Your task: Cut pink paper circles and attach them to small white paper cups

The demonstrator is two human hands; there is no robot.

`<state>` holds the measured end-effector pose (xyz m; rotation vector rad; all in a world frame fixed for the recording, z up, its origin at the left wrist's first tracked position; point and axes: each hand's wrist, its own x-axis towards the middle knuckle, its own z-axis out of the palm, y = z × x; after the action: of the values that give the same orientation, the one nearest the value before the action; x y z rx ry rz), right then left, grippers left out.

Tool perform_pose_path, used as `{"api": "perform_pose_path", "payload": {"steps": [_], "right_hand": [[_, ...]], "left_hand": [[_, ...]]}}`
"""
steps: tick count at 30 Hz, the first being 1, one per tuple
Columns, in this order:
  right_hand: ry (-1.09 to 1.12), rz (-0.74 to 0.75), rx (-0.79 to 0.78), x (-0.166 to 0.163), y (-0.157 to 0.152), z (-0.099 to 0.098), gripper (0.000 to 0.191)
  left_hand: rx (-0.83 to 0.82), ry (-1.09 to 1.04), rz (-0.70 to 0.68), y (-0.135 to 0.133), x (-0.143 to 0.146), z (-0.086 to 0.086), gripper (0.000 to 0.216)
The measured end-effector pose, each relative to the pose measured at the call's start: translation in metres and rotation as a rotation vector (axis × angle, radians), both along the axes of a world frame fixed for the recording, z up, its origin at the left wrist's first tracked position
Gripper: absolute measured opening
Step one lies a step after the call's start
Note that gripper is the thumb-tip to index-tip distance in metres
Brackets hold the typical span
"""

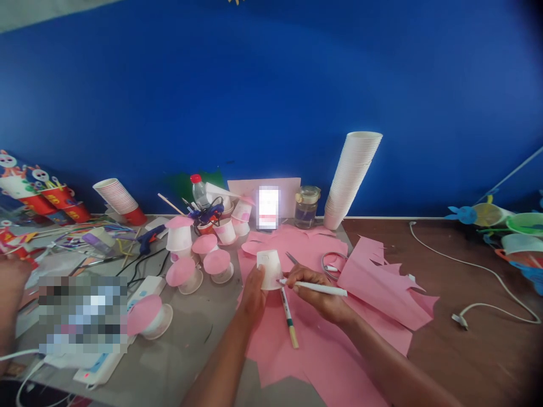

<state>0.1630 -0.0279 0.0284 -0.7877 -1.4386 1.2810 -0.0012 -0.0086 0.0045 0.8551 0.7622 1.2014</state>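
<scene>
My left hand [253,291] is closed around the lower left side of a small white paper cup [270,267], holding it over the pink sheets in front of me. My right hand [314,287] pinches a slim white marker [324,288], its tip at the cup's lower right edge.

Just below the cup: a pale pen with a green band [290,323], lying on cut, jagged pink paper [282,362]. Near my right knuckles, a grey looped handle [324,261], partly hidden.

Left of my hands, on the grey tabletop [190,350]: several white paper cups bearing pink paper discs [218,262], tilted various ways. Farther left, a blue glue gun [149,238] and a long white power strip [146,294]. Another person's hand [12,282] shows at the far left edge.

Beyond the pink paper: a bright upright screen [268,206], contents blurred; beside it a clear glass jar [307,208], then a tall, leaning stack of white paper cups [354,175] before the blue wall [271,85].
</scene>
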Motion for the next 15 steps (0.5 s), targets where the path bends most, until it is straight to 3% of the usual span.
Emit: {"api": "perform_pose_path", "payload": {"steps": [3,15], "right_hand": [[0.006,-0.06,-0.008,-0.0008,-0.0003,-0.0006,0.016],[0.053,-0.037,-0.041,-0.0042,-0.0014,-0.0019,0.015]], "left_hand": [[0.027,0.034,0.03,-0.0013,0.0002,0.0032,0.035],[0.009,-0.006,0.001,-0.0021,0.001,0.0091,0.031]]}}
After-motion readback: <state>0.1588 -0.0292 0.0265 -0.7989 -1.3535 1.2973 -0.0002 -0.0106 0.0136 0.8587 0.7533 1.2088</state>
